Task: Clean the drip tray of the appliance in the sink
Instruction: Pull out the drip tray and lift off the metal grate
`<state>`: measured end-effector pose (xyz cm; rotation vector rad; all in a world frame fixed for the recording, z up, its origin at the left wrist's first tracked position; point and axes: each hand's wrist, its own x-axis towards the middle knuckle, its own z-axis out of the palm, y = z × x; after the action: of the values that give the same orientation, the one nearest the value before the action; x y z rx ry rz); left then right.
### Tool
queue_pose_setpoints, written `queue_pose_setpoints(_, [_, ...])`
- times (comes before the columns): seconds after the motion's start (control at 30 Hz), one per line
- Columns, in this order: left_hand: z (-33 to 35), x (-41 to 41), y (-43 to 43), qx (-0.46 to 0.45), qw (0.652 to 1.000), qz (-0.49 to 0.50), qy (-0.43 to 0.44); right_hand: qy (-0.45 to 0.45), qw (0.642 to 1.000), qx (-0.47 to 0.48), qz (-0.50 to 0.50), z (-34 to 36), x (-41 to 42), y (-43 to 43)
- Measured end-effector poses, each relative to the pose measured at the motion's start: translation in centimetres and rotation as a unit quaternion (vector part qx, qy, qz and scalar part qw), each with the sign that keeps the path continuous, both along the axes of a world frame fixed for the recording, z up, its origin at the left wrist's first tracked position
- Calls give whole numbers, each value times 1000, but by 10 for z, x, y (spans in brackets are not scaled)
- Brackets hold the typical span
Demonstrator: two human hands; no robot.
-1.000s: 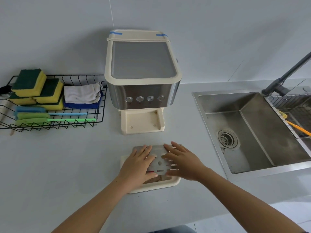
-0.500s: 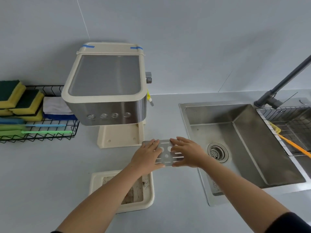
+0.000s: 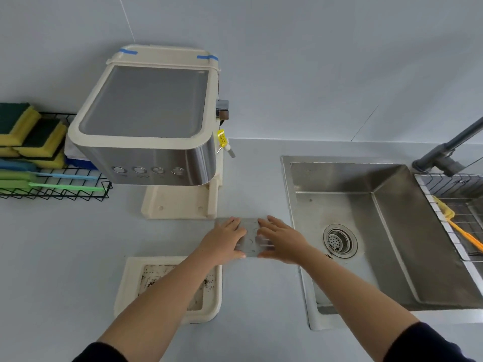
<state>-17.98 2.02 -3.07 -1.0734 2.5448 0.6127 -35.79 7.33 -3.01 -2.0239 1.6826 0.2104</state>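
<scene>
2 hands [image 3: 252,240] on grate [image 3: 251,231], beside sink [image 3: 287,194] rim

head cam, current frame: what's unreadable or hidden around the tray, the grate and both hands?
- Cream plastic drip tray: its dirty floor is partly covered by the left forearm.
- Flat metal slotted grate: motion-blurred, mostly under the left hand and right hand; whether it rests on the counter or is lifted is unclear.
- Button labels on the steel-and-cream coffee machine: too small.
- Dark grey faucet: spout cut off by the right edge.
</scene>
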Motion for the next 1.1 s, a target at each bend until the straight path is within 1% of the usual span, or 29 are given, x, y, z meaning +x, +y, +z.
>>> queue_pose_setpoints(0.13, [-1,0,1,-3,1000,9,4,5,1000,26,0,-5,0,1])
queue_pose_setpoints(0.23, [-1,3,2,-2,1000,19,3,27,999,35,6,-6,2,1])
queue_pose_setpoints(0.33, [5,11,1,-1,999,47,25,26,999,38,-7,-1,8,2])
queue_pose_setpoints(0.57, [26,62,6,-21,994,91,64,-60,997,30,-30,26,48,10])
queue_pose_setpoints(0.67, [32,94,9,-25,993,101,54,-80,995,36,-37,29,67,19])
queue_pose_setpoints(0.73, [31,116,12,-26,991,123,52,-101,992,41,-59,28,82,26])
queue_pose_setpoints(0.93, [26,173,32,17,970,215,113,-159,975,53,-149,20,124,48])
queue_pose_setpoints(1.1, [20,207,47,75,940,291,160,-217,948,64,-222,20,148,61])
